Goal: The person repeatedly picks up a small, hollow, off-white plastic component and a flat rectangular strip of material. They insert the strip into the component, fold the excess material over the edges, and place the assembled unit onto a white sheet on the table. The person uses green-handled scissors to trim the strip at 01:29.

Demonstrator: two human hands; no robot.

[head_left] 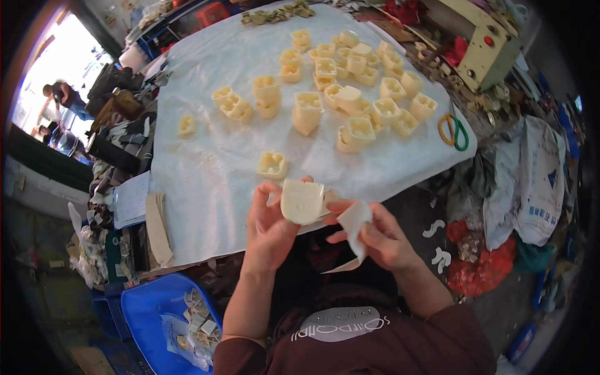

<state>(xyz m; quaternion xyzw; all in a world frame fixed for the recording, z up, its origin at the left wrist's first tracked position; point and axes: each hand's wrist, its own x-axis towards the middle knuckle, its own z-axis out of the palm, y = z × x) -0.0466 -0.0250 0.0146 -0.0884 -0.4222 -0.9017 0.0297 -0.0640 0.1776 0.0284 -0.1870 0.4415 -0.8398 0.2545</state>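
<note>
My left hand (270, 224) grips a cream, rounded moulded piece (302, 201), held upright just over the near edge of the table. My right hand (375, 235) pinches a thin white cut sheet (354, 225) beside that piece; the sheet's lower end hangs down toward my chest. One more cream piece (272, 164) lies on the white cloth (206, 181) just beyond my left hand. Many similar cream pieces (350, 94) are spread across the far half of the cloth.
Scissors with orange and green handles (453, 131) lie at the table's right edge, near a cream machine (484, 50). A blue bin with small cut scraps (169, 319) stands at lower left. Bags and red scraps (494, 262) crowd the floor at right. A person (62, 97) stands far left.
</note>
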